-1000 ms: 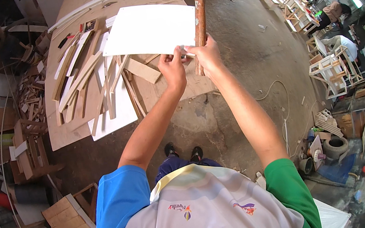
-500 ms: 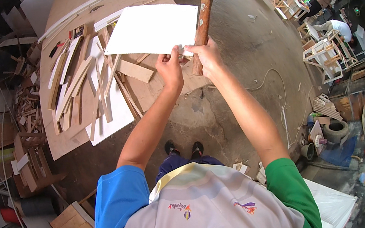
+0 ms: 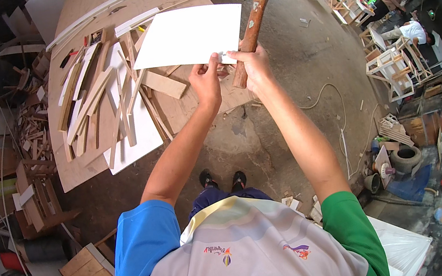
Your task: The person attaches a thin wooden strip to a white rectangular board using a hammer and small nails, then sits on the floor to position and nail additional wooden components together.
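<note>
A thin white panel [image 3: 187,35] is held up over the work table by its near edge. My left hand [image 3: 207,86] pinches that edge between thumb and curled fingers. Close beside it, my right hand [image 3: 255,68] has its thumb on the panel's near right corner. In the same right hand is a hammer [image 3: 254,29], gripped by its worn brown wooden handle, with the dark head pointing away from me. What lies between my fingertips at the panel's edge is too small to make out.
Several wood strips [image 3: 95,107] and a short board [image 3: 164,84] lie on the large plywood table [image 3: 80,172]. Scrap wood [image 3: 34,136] is piled at left. A pale cable [image 3: 332,88] runs over the floor. At far right, two people work among wooden frames [image 3: 392,69].
The white panel has shifted slightly right and toward me. The hammer's head has tilted further right. Both hands keep their holds. One person in the background has moved a little.
</note>
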The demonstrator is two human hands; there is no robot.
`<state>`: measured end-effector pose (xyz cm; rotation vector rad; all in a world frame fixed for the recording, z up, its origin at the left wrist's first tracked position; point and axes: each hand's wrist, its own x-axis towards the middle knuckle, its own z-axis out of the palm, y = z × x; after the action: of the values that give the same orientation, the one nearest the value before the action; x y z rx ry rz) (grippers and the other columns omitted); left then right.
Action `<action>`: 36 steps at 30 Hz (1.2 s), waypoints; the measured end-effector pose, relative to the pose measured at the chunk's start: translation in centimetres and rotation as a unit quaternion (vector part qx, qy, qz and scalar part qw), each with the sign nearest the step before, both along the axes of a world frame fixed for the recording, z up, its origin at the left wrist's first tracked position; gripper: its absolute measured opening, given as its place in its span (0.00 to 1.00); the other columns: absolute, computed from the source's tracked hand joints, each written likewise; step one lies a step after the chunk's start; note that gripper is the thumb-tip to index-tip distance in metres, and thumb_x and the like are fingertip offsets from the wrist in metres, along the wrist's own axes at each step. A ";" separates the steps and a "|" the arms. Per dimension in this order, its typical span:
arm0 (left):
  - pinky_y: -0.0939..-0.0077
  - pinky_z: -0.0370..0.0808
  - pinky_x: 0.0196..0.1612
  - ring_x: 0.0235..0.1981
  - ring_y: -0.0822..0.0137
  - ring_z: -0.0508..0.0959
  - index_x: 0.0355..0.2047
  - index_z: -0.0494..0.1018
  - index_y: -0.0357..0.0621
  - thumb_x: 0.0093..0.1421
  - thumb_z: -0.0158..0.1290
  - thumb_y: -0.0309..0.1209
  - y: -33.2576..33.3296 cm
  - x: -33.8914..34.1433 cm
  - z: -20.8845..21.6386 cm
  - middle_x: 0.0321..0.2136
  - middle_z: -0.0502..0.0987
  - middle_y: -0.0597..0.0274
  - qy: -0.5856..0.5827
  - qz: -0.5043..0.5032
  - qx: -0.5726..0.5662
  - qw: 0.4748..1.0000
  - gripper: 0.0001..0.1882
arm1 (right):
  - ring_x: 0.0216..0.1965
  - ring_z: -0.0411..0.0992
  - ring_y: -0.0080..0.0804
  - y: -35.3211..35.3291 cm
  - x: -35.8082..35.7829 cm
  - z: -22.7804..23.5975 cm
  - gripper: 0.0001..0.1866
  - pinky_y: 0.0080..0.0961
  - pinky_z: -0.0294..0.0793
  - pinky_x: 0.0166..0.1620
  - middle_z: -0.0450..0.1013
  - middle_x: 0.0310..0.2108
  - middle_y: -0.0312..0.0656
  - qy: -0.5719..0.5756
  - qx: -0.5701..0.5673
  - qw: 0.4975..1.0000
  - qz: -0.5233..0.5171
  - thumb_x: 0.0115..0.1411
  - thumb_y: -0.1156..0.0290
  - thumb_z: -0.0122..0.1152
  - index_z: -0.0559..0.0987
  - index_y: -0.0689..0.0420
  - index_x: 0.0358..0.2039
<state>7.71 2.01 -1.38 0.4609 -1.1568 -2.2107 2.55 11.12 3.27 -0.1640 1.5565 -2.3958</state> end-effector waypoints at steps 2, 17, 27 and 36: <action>0.80 0.71 0.24 0.26 0.74 0.74 0.35 0.74 0.32 0.59 0.58 0.31 0.0 0.0 0.1 0.28 0.76 0.60 -0.004 -0.011 -0.006 1.000 0.12 | 0.37 0.74 0.34 0.2 -0.4 -0.3 0.25 0.32 0.74 0.40 0.68 0.38 0.43 -0.001 -0.014 1.000 -0.002 0.48 0.87 0.60 0.64 0.64 0.47; 0.77 0.72 0.32 0.30 0.71 0.76 0.36 0.73 0.32 0.57 0.59 0.31 -1.7 -0.7 -0.3 0.29 0.78 0.58 0.036 -0.055 -0.146 0.987 0.14 | 0.44 0.72 0.39 1.2 0.0 1.5 0.26 0.38 0.74 0.48 0.67 0.41 0.47 -0.040 -0.021 0.997 -0.065 0.50 0.83 0.62 0.61 0.56 0.46; 0.79 0.73 0.33 0.30 0.74 0.75 0.35 0.75 0.31 0.52 0.64 0.25 -3.2 -3.5 -1.0 0.28 0.78 0.60 0.004 -0.113 -0.316 0.942 0.12 | 0.43 0.73 0.37 4.4 -1.0 1.0 0.24 0.42 0.72 0.51 0.70 0.35 0.43 -0.049 -0.053 0.991 -0.112 0.51 0.84 0.59 0.60 0.55 0.46; 0.73 0.72 0.30 0.26 0.65 0.73 0.35 0.76 0.32 0.54 0.62 0.30 0.9 -5.0 -2.4 0.23 0.76 0.55 0.005 -0.076 -0.425 0.902 0.13 | 0.41 0.72 0.39 8.6 -2.0 -0.3 0.27 0.43 0.74 0.48 0.66 0.38 0.43 -0.052 -0.093 0.986 -0.131 0.49 0.88 0.60 0.60 0.54 0.45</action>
<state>2.75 2.91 -3.81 -0.0196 -2.0303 -1.5783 0.53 19.76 2.94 0.1371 1.3818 -2.7029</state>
